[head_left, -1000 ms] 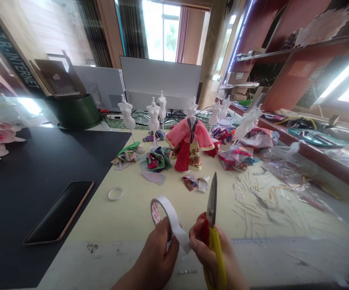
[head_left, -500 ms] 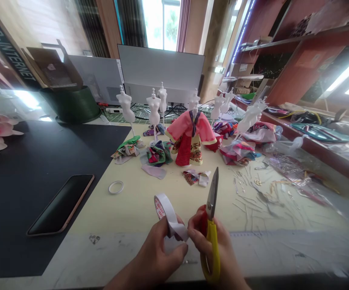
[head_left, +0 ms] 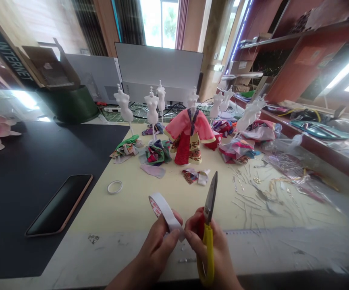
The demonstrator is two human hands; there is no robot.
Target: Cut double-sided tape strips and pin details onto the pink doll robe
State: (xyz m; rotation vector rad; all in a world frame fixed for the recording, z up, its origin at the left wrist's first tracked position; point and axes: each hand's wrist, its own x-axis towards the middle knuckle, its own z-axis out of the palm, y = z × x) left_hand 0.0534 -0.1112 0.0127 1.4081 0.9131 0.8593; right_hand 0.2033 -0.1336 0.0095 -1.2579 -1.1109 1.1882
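We count one roll of white tape (head_left: 161,208), one pair of yellow-handled scissors (head_left: 208,225), one thin tape ring (head_left: 115,187), one phone (head_left: 60,204), and one dressed doll form (head_left: 189,137) among seven bare white ones. Nearer us than the dressed doll form, above the table's front edge, our left hand (head_left: 156,251) closes on the roll, fingertips pinching its loose end. Our right hand (head_left: 215,253) wraps the scissors' handles, blades together pointing up toward the doll form, its fingertips meeting the left hand's at the tape end.
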